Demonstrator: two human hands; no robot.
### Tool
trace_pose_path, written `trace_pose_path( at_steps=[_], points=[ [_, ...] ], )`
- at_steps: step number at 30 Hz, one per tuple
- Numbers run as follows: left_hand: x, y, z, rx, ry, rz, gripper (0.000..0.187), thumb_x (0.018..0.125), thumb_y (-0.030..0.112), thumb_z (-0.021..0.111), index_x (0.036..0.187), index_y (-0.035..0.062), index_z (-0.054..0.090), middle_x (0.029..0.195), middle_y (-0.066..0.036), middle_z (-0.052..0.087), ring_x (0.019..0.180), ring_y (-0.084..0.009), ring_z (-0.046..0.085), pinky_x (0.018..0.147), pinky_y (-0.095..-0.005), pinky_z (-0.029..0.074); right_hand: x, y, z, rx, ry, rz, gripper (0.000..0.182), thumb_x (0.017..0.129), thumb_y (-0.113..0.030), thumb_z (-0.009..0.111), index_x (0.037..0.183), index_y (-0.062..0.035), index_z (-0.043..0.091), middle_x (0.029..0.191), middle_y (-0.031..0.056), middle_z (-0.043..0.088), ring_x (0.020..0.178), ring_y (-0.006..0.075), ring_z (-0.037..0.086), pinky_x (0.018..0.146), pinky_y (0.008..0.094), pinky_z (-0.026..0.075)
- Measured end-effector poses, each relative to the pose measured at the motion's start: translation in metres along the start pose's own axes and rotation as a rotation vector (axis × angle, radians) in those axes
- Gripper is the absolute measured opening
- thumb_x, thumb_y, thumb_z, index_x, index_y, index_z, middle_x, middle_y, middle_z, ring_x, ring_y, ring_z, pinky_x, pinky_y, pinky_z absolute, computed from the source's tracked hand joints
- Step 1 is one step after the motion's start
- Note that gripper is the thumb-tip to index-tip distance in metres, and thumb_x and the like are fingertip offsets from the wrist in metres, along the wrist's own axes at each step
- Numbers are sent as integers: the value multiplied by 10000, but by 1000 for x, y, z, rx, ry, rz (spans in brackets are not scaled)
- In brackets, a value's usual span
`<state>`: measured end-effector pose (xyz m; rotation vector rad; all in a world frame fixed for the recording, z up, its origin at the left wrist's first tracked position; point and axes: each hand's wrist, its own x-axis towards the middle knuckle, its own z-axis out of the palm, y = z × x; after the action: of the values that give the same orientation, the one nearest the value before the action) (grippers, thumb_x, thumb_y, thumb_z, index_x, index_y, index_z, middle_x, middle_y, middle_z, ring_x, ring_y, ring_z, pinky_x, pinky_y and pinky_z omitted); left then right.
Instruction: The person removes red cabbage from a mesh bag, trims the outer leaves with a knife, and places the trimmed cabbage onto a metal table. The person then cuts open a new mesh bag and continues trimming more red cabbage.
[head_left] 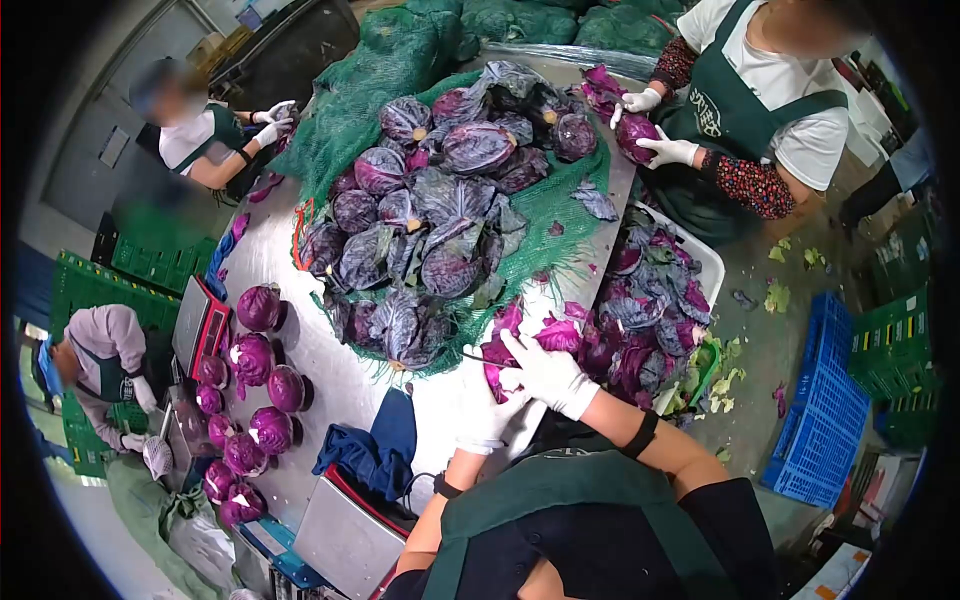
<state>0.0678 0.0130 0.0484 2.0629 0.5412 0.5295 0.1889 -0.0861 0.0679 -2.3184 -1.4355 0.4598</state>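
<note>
White gloves cover both of my hands. My left hand is wrapped round the lower left side of a red cabbage, which is largely hidden between my hands. My right hand is closed at the cabbage's right side. From it a thin dark knife blade reaches left across the cabbage; its handle is hidden. Loose purple leaves lie just beyond my right hand. Ahead, untrimmed red cabbages with dark outer leaves are heaped on a green mesh sack.
Trimmed cabbages stand at the table's left, near a red scale. A white tub of leaves is at right. A blue crate stands beyond. Co-workers stand around; one holds a cabbage. Another scale and blue cloth are nearby.
</note>
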Motion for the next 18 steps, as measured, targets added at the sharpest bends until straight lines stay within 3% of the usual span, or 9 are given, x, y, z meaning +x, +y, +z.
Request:
trace_pose_path(
  at_steps=[1,5,9,10,12,13,14,16,18],
  points=[
    [5,4,-6,215,-49,28,1009,603,407,784,1320,-96,284,1256,-276,420,1154,-361,450,969,-404,368,6,5,5,-175,46,-99,343,853,-312,469,1145,-164,572,1280,127,449,946,208,602,537,332,537],
    [15,19,-12,379,-211,65,1054,599,451,759,1371,-34,231,1374,-280,287,1257,-415,300,1035,-467,265,14,32,10,-224,156,-217,229,795,-199,508,966,-121,638,1209,36,530,1039,143,544,640,268,521],
    [12,30,-15,515,-241,92,1061,559,465,778,1360,-22,282,1376,-274,297,1223,-420,355,973,-457,337,18,56,2,118,324,-24,257,867,-273,538,961,-60,647,802,131,638,735,294,617,665,357,488],
    [14,34,-21,521,-262,123,1041,539,486,774,1344,-1,328,1360,-257,334,1191,-413,390,951,-451,350,21,61,5,229,531,-150,270,874,-276,535,952,-41,641,732,123,631,646,246,622,582,336,485],
    [13,41,-35,529,-281,150,1024,520,508,770,1328,20,374,1345,-240,371,1158,-406,425,929,-444,364,20,72,7,531,313,109,271,892,-285,513,922,-36,615,612,89,592,503,180,577,470,301,448],
    [11,43,-44,599,-317,197,996,500,529,762,1297,41,421,1322,-225,405,1129,-398,448,922,-444,363,23,86,12,1056,31,510,335,874,-282,550,1115,-52,579,639,77,584,439,161,534,434,279,440],
    [9,43,-52,668,-351,248,970,480,550,754,1267,62,468,1299,-210,438,1100,-389,471,915,-444,363,22,96,15,1186,60,578,432,873,-303,564,1203,-30,509,552,33,524,420,105,498,393,253,398],
    [-10,5,-64,529,-323,280,930,450,456,825,1235,94,484,1273,-214,436,1117,-367,459,961,-480,321,18,128,27,1261,119,659,462,871,-307,561,1235,-33,480,564,43,548,418,121,502,393,269,402],
    [-35,-26,-63,40,-193,140,992,468,409,864,1273,70,395,1295,-201,369,1179,-340,409,1010,-465,295,14,137,17,1021,34,719,490,870,-312,553,1272,-52,445,570,69,562,416,143,511,409,283,415]
  ],
)
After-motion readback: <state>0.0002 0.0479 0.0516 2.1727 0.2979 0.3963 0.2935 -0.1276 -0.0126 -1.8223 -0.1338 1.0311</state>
